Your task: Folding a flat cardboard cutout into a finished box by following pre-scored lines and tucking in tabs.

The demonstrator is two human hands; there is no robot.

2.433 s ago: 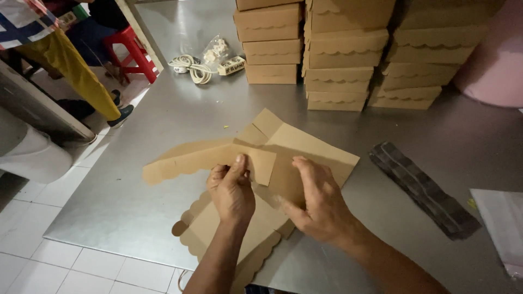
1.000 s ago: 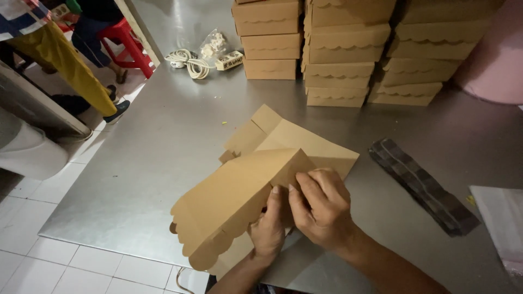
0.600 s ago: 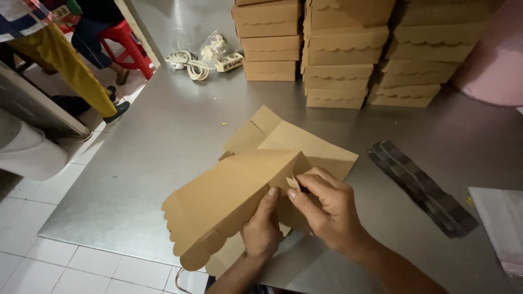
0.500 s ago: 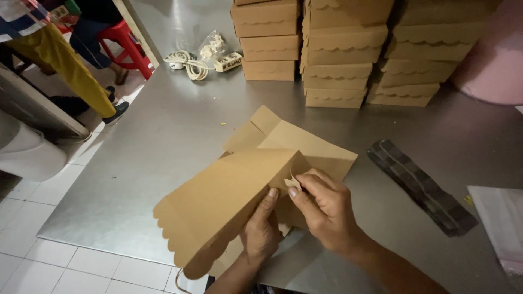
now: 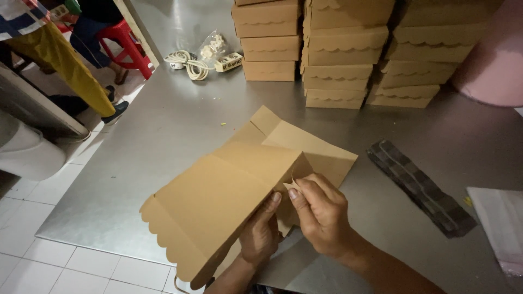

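Note:
I hold a brown cardboard box blank [image 5: 218, 201] with a scalloped edge, lifted and tilted above the steel table [image 5: 163, 125]. My left hand [image 5: 260, 234] grips it from below at its right side, thumb on the top panel. My right hand [image 5: 321, 215] pinches a small flap at the panel's right corner. Under it lies a stack of flat cardboard blanks [image 5: 310, 144] on the table.
Stacks of folded scalloped boxes [image 5: 338, 49] line the table's far side. A white power strip with coiled cable [image 5: 196, 61] lies at the far left. A dark checked strip [image 5: 419, 188] lies at right, near white sheets [image 5: 498, 218]. A person sits on a red stool [image 5: 128, 46].
The flat blank has been folded and lifted into a raised panel. In the last second it swung slightly left and lower, while my right hand stayed pinching the corner flap.

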